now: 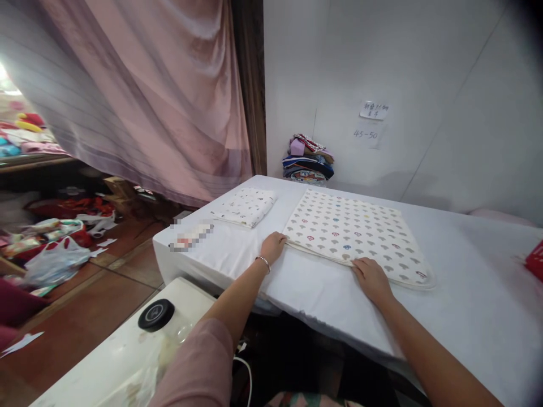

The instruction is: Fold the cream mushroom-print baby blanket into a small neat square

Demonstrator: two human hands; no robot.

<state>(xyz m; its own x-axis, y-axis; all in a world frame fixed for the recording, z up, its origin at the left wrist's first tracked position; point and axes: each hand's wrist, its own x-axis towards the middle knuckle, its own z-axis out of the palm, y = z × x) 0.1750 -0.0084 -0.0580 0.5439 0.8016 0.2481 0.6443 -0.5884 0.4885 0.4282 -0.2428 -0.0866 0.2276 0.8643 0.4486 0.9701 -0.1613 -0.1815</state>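
Note:
A white cloth [343, 232] printed with grey mushroom-like shapes and a few coloured ones lies folded flat on the white-covered table [314, 288]. At its near left corner, my left hand [274, 249] pinches the edge between thumb and fingers. Farther right along the same near edge, my right hand [372, 278] grips the layers, its fingertips on top and partly hidden. To the left lies a second folded white cloth [246, 206] with small dark prints, touched by neither hand.
A stack of folded clothes [308, 161] stands by the wall at the table's far edge. At lower left, a white side surface [114, 345] carries a round black lid [156, 315]. A pink curtain [186, 85] hangs behind. Plastic bags [59, 263] lie left; something red [535, 260] is at far right.

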